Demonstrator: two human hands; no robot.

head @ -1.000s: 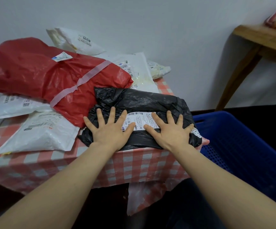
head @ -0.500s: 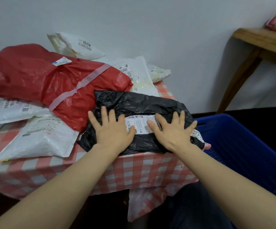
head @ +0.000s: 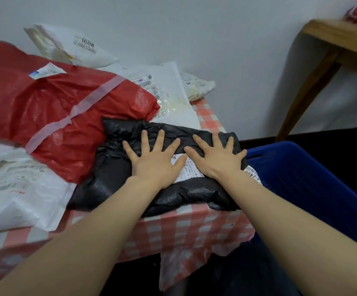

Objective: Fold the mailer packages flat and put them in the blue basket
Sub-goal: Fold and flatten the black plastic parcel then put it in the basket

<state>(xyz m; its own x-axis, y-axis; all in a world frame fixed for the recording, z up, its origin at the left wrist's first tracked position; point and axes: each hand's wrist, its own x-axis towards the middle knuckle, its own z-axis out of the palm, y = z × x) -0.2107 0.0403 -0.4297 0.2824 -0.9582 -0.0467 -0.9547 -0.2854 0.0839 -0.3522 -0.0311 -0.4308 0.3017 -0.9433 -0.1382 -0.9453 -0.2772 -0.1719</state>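
A black mailer package (head: pixel 117 171) with a white label lies at the near right corner of the checked table (head: pixel 173 229). My left hand (head: pixel 154 161) and my right hand (head: pixel 218 158) press flat on its top, fingers straight and spread, side by side. A big red mailer (head: pixel 51 112) with pale tape lies just left of and behind it. White mailers lie at the near left (head: pixel 17 193) and at the back (head: pixel 75 48). The blue basket (head: pixel 314 182) stands on the right, below the table's edge.
More white mailers (head: pixel 169 90) lie against the wall behind the red one. A wooden table (head: pixel 340 43) stands at the far right with something pink and yellow on it. The checked cloth hangs over the near table edge.
Both hands have slid farther up the black mailer, away from me, still pressing flat. The view has moved closer to the table.
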